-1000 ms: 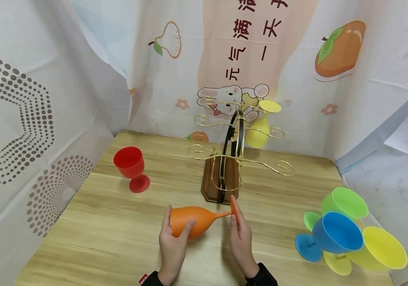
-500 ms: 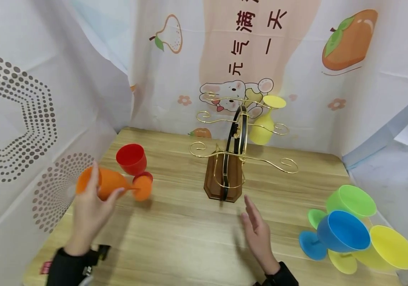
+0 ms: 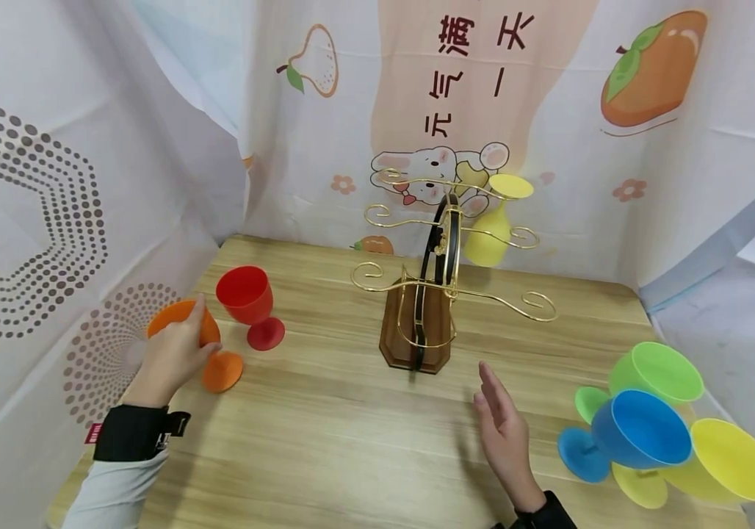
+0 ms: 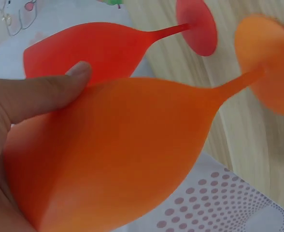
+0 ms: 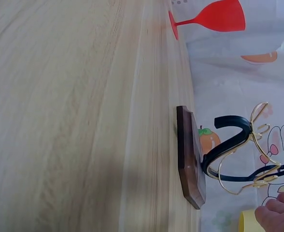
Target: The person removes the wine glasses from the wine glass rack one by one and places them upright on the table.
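At the left side of the table, my left hand grips an orange plastic goblet by its bowl, thumb against the wall. The goblet stands nearly upright, with its round foot close to the tabletop. Just behind it is a red goblet, upright on the table; in the left wrist view the two bowls overlap. My right hand holds nothing. Its fingers are extended over the table, right of centre and in front of the gold wire glass rack. A yellow goblet hangs upside down from that rack.
On the right of the wooden table stand a green goblet, a blue goblet and another yellow goblet, close together. Printed curtains enclose the table at the back and sides.
My left hand has carried the orange goblet from the middle to the left side and turned it from lying sideways to upright. The right hand has let go of its foot and moved right.
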Demonstrator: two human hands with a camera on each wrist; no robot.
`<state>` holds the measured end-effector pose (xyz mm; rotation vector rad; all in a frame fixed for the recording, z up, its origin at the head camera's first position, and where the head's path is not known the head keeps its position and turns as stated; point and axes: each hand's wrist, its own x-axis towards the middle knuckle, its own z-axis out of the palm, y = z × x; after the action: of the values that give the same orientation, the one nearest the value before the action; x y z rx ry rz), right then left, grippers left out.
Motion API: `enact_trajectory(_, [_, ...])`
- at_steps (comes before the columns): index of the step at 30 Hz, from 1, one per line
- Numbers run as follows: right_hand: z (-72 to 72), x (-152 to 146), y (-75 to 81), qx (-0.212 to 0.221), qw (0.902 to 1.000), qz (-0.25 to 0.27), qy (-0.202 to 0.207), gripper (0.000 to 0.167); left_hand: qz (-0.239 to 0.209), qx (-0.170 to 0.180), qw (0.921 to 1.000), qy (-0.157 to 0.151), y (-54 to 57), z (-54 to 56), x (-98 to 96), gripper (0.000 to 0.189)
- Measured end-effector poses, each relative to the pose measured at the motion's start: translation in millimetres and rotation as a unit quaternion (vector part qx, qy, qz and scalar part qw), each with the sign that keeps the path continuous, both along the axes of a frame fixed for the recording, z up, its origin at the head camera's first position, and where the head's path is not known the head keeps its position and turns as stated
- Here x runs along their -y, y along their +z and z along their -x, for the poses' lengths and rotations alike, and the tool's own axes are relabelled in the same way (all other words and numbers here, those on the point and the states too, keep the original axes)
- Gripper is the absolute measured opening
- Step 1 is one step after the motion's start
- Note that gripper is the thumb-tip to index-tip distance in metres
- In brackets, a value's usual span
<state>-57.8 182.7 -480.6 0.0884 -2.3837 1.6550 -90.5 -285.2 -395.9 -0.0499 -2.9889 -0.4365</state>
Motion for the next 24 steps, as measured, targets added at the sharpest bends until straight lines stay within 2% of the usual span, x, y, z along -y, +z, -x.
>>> enact_trajectory(2, [-0.1, -1, 0.0, -0.001, 1.0, -0.004, -0.003, 0.045, 0.012, 0.007, 0.9999, 0.005, -2.5, 0.3, 0.1, 0.085])
enact_trajectory(9, [2.9, -9, 4.9, 0.011, 0.9999, -0.003, -0.008, 0.046, 0.032, -0.02, 0.9992, 0.015, -8.0, -1.9, -0.2, 0.081])
enact_trajectory(13, [8.0, -21, 21.8, 0.001, 0.9996, -0.008, -0.028, 0.046, 0.038, -0.032, 0.9986, 0.02, -2.1, -2.8, -5.6, 0.082])
enact_trajectory(15, [13.3, -29, 36.4, -0.02, 0.9988, -0.013, -0.044, 0.046, 0.064, -0.077, 0.9946, 0.027, 2.9, -9.9, -7.1, 0.083])
enact_trajectory(17, [19.5, -43, 58.0, -0.059, 0.9957, -0.023, -0.067, 0.044, 0.092, -0.147, 0.9842, 0.037, 12.2, -15.1, -13.1, 0.082])
enact_trajectory(19, [28.7, -58, 85.6, -0.095, 0.9909, -0.041, -0.085, 0.043, 0.114, -0.223, 0.9666, 0.052, 25.2, -20.7, -22.5, 0.077])
enact_trajectory(20, [34.5, -64, 101.2, -0.115, 0.9874, -0.052, -0.095, 0.043, 0.121, -0.263, 0.9553, 0.059, 32.2, -21.9, -29.3, 0.069])
enact_trajectory(22, [48.9, -75, 133.8, -0.142, 0.9804, -0.085, -0.106, 0.042, 0.114, -0.331, 0.9346, 0.063, 49.9, -20.0, -49.5, 0.06])
enact_trajectory(24, [67.0, -81, 165.4, -0.156, 0.9749, -0.124, -0.099, 0.043, 0.088, -0.381, 0.9197, 0.041, 67.8, -13.7, -77.1, 0.057])
